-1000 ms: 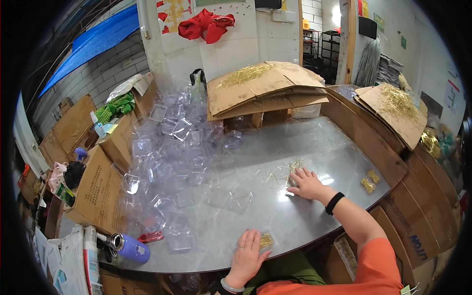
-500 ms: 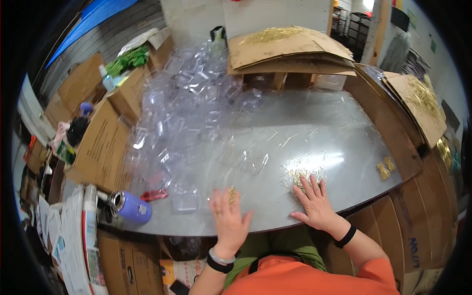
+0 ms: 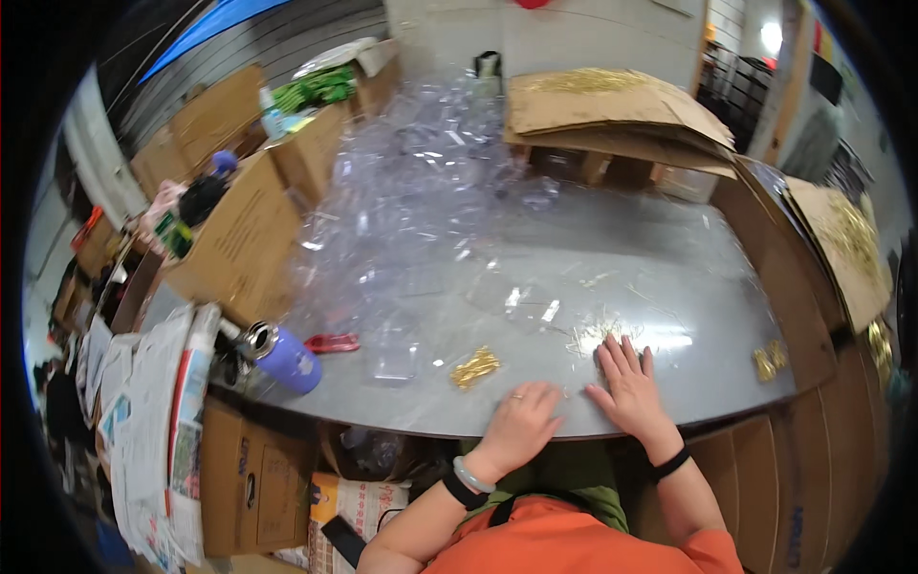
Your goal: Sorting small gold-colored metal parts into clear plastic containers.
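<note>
My right hand [image 3: 626, 390] lies open and flat on the grey table [image 3: 660, 249], fingers spread at the near edge of a loose scatter of thin gold pieces [image 3: 598, 335]. Close to the table's front edge is my left hand [image 3: 516, 426], its fingers bent and a little blurred, the thumb apart from them; I see nothing held in it. Beyond and left of that hand lies a small gathered bundle of gold pieces [image 3: 475, 367], touched by neither hand. The gold pieces are too small to name exactly.
Clear plastic boxes [image 3: 411, 201] heap over the left side. A purple bottle [image 3: 287, 359] and a red object [image 3: 332, 342] stand near the front left. More gold bundles [image 3: 768, 361] lie at the right edge. Cardboard [image 3: 622, 110] bearing gold strands sits at the back.
My left hand has moved right, off the small gold bundle, toward my right hand. The right hand stays by the gold scatter. The whole view has shifted a little.
</note>
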### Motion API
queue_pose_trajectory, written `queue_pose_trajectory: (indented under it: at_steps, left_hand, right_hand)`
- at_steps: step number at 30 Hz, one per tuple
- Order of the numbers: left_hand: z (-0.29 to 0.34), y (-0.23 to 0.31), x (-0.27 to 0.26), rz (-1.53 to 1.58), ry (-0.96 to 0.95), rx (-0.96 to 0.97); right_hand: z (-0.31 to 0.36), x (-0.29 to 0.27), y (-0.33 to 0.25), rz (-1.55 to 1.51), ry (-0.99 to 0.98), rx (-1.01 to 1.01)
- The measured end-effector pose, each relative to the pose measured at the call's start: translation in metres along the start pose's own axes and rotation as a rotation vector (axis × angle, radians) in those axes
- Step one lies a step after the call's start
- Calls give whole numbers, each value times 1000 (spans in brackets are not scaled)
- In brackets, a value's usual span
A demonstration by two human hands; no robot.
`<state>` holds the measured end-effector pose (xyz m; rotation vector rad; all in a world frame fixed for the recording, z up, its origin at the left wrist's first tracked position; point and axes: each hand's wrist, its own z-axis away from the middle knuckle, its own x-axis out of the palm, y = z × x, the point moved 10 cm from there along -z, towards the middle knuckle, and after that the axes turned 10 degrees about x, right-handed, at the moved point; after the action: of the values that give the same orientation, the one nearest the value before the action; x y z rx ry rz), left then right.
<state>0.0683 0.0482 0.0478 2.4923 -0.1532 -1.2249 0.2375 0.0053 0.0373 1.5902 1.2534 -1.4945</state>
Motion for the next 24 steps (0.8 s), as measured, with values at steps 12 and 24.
queue_pose_trajectory:
  at_steps: [12,24]
  left_hand:
    - [-7,2,1,-22,-1,-10]
    - [-8,23,3,69,-165,220]
  right_hand:
    - [5,1,8,-13,64,-40]
    - [13,-11,-1,-120,-16,-142]
